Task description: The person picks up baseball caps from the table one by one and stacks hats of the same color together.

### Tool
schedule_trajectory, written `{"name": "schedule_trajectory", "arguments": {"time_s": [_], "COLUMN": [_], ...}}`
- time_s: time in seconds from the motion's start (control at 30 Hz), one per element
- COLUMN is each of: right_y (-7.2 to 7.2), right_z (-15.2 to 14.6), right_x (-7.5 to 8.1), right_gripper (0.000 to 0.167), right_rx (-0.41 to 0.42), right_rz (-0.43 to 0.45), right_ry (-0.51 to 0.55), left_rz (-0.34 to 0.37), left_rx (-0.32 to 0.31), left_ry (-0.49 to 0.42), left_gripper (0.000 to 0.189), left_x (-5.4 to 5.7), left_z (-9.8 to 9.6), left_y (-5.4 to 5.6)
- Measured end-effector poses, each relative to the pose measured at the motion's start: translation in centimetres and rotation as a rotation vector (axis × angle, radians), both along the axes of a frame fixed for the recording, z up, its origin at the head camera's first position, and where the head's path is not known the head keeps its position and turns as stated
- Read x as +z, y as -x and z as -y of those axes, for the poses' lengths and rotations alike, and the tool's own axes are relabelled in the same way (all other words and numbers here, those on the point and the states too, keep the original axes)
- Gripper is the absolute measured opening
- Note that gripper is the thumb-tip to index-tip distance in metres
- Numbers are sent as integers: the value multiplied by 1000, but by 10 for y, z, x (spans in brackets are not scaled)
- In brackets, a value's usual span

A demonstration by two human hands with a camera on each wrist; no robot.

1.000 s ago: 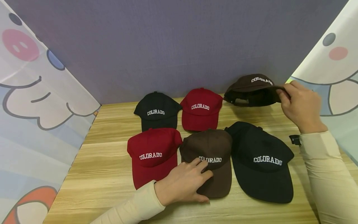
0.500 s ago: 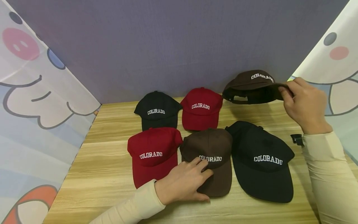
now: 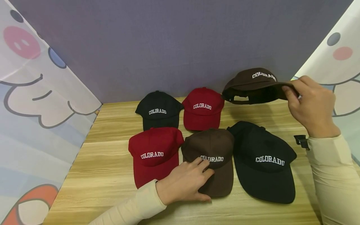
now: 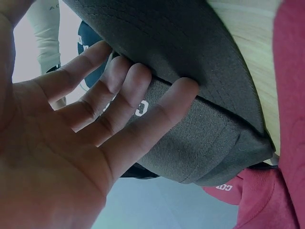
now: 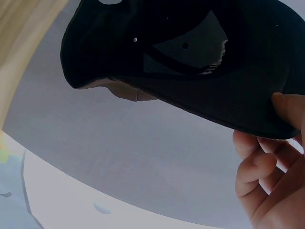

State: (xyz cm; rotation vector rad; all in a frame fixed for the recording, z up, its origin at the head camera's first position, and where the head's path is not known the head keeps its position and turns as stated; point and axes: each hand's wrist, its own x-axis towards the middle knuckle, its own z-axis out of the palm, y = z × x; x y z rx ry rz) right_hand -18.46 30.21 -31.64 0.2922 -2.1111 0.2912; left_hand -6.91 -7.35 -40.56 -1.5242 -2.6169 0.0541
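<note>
"Head view: nearest entry?"

"Left hand (image 3: 184, 184), one, on the landmark, the front brown cap (image 3: 221, 172). Fingers loosely apart, tips touching near the seam of brim and crown; nothing clamped."

"Flanking it?"

"Front red cap (image 3: 154, 154), just left of the landmark. Front black cap (image 3: 262, 164), just right, set askew. Both on the wooden tabletop (image 3: 90, 187)."

"Farther back?"

"Back red cap (image 3: 203, 109), directly behind the landmark. Back black cap (image 3: 158, 109), behind it and to the left."

"The item in work?"

"Raised brown cap (image 3: 254, 82), behind the landmark and to the right; tilted, underside showing, brim pointing right. Right hand (image 3: 313, 104) clamps that brim between thumb and fingers. Contact with the back red cap: cannot tell."

"Farthest?"

"Grey panel (image 3: 168, 47), one, behind everything listed."

"Step in hand?"

"By judgement, moving the raised cap about the back row, its lettering skewed from its neighbours'."

"Next move calls for?"

"Likely a firm brim pinch, a turn of the lettering frontward, and a level lowering behind the landmark, well off the back red cap."
</note>
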Motion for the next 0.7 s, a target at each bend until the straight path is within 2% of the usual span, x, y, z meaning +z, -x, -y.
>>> {"name": "schedule_trajectory", "arguments": {"time_s": [0.2,0.7], "right_y": [-6,-16], "right_z": [2,7], "right_x": [1,9], "right_gripper": [18,20], "right_rx": [6,18], "right_rz": [-16,-31], "right_ry": [-3,-8], "left_rz": [-21,-35], "left_rx": [4,26], "left_ry": [-3,-20], "left_gripper": [71,74], "left_x": [-4,-5], "left_z": [0,0], "left_y": [0,0]}}
